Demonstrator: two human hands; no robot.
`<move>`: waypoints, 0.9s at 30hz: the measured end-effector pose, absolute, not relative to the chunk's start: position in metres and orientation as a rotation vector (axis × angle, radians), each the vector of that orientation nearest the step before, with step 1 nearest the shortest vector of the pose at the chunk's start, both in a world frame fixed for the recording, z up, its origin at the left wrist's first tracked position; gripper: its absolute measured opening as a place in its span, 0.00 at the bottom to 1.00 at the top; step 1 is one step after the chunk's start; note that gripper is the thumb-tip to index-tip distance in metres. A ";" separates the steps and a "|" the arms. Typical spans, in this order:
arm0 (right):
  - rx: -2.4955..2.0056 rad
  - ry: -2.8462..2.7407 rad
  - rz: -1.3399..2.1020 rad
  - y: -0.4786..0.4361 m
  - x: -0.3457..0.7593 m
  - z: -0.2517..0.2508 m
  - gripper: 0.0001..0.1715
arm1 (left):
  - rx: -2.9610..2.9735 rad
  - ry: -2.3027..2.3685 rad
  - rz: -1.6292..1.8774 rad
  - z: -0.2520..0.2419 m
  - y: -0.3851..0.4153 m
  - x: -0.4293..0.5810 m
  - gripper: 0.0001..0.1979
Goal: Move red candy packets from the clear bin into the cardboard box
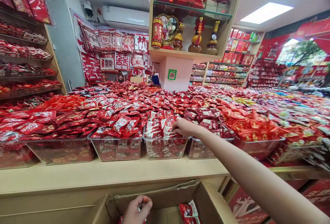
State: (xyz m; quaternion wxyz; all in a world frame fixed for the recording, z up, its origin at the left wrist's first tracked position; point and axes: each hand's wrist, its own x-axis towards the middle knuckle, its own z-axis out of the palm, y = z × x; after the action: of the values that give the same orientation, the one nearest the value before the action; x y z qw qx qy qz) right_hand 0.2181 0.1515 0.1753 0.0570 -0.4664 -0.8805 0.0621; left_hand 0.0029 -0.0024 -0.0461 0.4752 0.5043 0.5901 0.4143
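Observation:
My right hand (184, 127) reaches over a clear plastic bin (165, 153), its fingers curled down against a small red-and-white packet (168, 122). Similar packets stand in rows inside that bin. Low in the view, my left hand (138, 210) is over an open cardboard box (170, 196). Its thumb and fingers are closed together; what they hold, if anything, is mostly hidden. A few red-and-white packets (189, 212) lie in the right part of the box. A bit of red packaging shows beside the left hand at the bottom edge.
Clear bins heaped with red packets (116, 148) line the wooden counter (77, 176) on both sides. A white pillar (177, 66) carries a display cabinet (190, 54) behind them. Stocked shelves (25, 38) rise at the left.

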 end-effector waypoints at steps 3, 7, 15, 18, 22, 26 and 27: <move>-1.445 -2.629 0.085 0.146 0.221 0.169 0.11 | 1.216 1.442 0.991 -0.047 -0.003 0.004 0.10; -1.478 -2.584 0.047 0.140 0.225 0.168 0.12 | 1.250 1.377 0.953 -0.042 -0.003 0.001 0.10; -1.509 -2.654 0.135 0.146 0.227 0.182 0.13 | 1.334 1.371 0.922 -0.046 -0.003 0.000 0.09; -1.476 -2.652 0.148 0.150 0.226 0.180 0.09 | 1.324 1.406 0.888 -0.046 -0.003 0.000 0.09; -1.415 -2.614 0.130 0.149 0.229 0.175 0.09 | 1.304 1.428 0.874 -0.045 -0.002 -0.002 0.09; -1.378 -2.553 0.121 0.144 0.232 0.172 0.11 | 1.354 1.436 0.836 -0.045 -0.002 -0.002 0.09; -1.379 -2.537 0.125 0.144 0.231 0.172 0.11 | 1.377 1.428 0.844 -0.045 -0.002 -0.001 0.09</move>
State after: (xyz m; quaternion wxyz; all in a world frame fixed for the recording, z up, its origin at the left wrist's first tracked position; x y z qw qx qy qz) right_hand 0.2313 0.1435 0.1719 0.1255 -0.4734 -0.8708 0.0430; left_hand -0.0014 -0.0020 -0.0454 0.4731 0.5627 0.5835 0.3450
